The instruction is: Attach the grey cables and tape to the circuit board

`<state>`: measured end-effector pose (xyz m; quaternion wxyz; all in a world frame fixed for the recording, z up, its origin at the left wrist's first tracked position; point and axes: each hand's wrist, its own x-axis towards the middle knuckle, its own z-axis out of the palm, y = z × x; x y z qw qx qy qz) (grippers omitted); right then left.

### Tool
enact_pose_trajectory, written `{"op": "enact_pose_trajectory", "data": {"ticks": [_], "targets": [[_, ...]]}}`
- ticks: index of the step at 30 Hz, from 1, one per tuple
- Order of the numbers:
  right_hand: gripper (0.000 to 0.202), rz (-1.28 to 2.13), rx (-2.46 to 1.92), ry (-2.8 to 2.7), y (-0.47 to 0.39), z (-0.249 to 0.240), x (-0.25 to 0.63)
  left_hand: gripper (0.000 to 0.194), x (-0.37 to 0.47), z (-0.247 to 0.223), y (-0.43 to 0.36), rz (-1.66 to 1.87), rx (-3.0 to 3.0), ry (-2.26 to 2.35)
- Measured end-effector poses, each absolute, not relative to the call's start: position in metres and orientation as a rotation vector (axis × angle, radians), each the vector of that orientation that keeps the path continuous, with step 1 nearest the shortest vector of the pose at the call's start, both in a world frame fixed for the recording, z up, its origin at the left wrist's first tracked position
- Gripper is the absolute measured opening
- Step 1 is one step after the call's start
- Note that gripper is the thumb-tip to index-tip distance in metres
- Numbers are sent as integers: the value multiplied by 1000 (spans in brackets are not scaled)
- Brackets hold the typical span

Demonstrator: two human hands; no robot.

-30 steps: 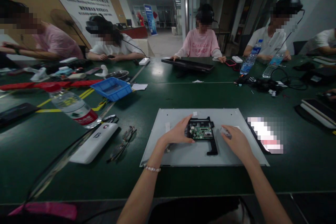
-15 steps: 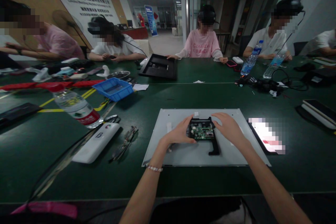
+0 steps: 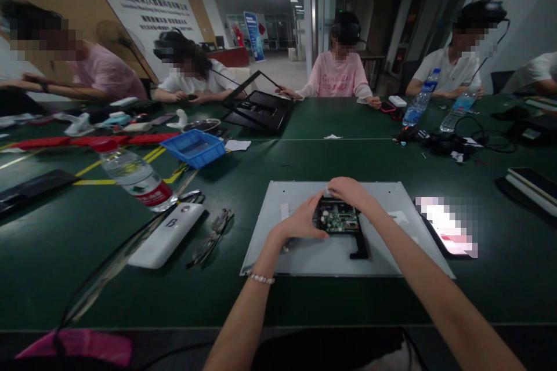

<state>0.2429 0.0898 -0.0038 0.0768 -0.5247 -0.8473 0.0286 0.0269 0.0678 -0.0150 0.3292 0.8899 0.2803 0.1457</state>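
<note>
A green circuit board sits in a black plastic frame on a pale grey flat panel. My left hand wraps the frame's left side, thumb at the lower edge and fingers at the upper corner. At the frame's far edge is my right hand, its fingers bent and pressed together over a small whitish spot on the panel. What those fingertips pinch, if anything, is too small to make out.
Right of the panel lies a lit phone. Glasses, a white power bank, a water bottle and a blue tray are to the left. Across the table, a person's hand holds a black frame-like part; several people sit around.
My right hand has moved from the frame's right side to its far edge, fingers now together. My left hand stays on the frame. Across the table, a thin black frame has been raised.
</note>
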Motion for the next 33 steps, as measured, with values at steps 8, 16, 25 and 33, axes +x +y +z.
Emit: {"op": "enact_pose_trajectory", "data": {"ticks": [8,16,25,33], "targets": [[24,-34,-1715,-2427,78,4,256,115,27,-13,68,363,2309,742],[21,31,-1796,-2304,62,-7,289,116,26,-11,67,343,2275,761],[24,121,-1682,-2385,66,-13,303,116,26,-8,66,331,2271,774],[21,70,-1689,-2378,66,-13,294,117,25,-11,66,341,2292,785]]}}
